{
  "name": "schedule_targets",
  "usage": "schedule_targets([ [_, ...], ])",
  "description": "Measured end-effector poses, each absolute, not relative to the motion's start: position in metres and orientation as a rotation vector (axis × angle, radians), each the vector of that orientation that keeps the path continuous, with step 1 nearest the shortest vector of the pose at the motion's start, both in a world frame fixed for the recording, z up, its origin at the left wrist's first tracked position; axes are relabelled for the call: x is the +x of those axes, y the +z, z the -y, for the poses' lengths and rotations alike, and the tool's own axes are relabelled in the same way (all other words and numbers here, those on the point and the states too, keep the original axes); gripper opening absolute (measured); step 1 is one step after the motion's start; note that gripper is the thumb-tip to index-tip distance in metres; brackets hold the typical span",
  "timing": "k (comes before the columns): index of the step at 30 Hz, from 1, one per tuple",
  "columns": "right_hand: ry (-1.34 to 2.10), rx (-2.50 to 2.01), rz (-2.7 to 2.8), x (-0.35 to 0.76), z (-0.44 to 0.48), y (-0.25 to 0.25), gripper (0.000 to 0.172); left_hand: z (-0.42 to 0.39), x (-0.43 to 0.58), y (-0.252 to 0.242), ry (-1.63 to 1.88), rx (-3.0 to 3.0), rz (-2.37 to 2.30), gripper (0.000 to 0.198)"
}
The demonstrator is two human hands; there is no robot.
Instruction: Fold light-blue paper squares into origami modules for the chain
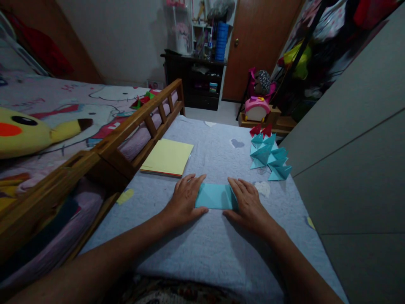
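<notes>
A light-blue sheet of origami paper [217, 196], folded into a narrow rectangle, lies on the bed sheet in front of me. My left hand [187, 196] grips its left end, thumb at the near edge and fingers at the far edge. At the other end my right hand [248, 198] holds it the same way, the palm side against the short edge. Beyond my left hand sits a stack of origami paper [167, 157] with yellow on top. Several folded blue paper pieces [268, 156] stand to the far right, with red paper pieces [261, 130] behind them.
A wooden bed rail [139, 122] runs along the left side. Past it are a second bed with a yellow plush toy [31, 133] and more red and green folded paper [142, 100]. A pale cabinet [354, 160] borders the right. A dark shelf unit [194, 80] stands at the back.
</notes>
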State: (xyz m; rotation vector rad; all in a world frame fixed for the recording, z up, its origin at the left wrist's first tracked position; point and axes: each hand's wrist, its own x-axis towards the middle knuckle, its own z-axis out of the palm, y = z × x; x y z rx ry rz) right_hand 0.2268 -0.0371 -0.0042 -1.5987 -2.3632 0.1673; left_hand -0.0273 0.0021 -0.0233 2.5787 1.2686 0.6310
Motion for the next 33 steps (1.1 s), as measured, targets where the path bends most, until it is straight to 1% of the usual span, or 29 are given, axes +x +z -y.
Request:
schedule_targets([
  [3, 0.217, -1.579, 2.348, 0.227, 0.036, -0.008, 0.089, 0.0, -0.026, -0.02, 0.666, 2.581, -1.166, 0.088],
  [6, 0.227, -1.542, 2.326, 0.228, 0.037, -0.008, 0.089, 0.0, -0.028, -0.019, 0.719, 2.564, -1.153, 0.089],
  [10, 0.175, -1.53, 2.308, 0.228, 0.037, -0.006, 0.082, -0.003, -0.029, -0.023, 0.749, 2.531, -1.165, 0.095],
  [13, 0.139, -1.522, 2.326, 0.227, 0.038, -0.005, 0.072, -0.005, -0.03, -0.025, 0.761, 2.518, -1.124, 0.095],
  [16, 0.115, -1.521, 2.336, 0.226, 0.038, -0.003, 0.066, -0.005, -0.031, -0.023, 0.774, 2.529, -1.066, 0.09],
  [21, 0.056, -1.519, 2.341, 0.224, 0.04, -0.002, 0.061, -0.004, -0.032, -0.016, 0.774, 2.573, -0.973, 0.076],
  [25, 0.027, -1.532, 2.337, 0.223, 0.042, -0.001, 0.06, -0.002, -0.03, -0.011, 0.801, 2.642, -0.936, 0.061],
  [27, 0.023, -1.537, 2.334, 0.221, 0.043, 0.001, 0.062, 0.0, -0.029, -0.009, 0.821, 2.66, -0.935, 0.057],
  [30, 0.043, -1.515, 2.302, 0.22, 0.044, 0.003, 0.061, 0.002, -0.029, -0.008, 0.868, 2.648, -0.897, 0.056],
  [33, 0.09, -1.477, 2.242, 0.221, 0.044, 0.005, 0.049, 0.002, -0.029, -0.01, 0.954, 2.581, -0.814, 0.061],
])
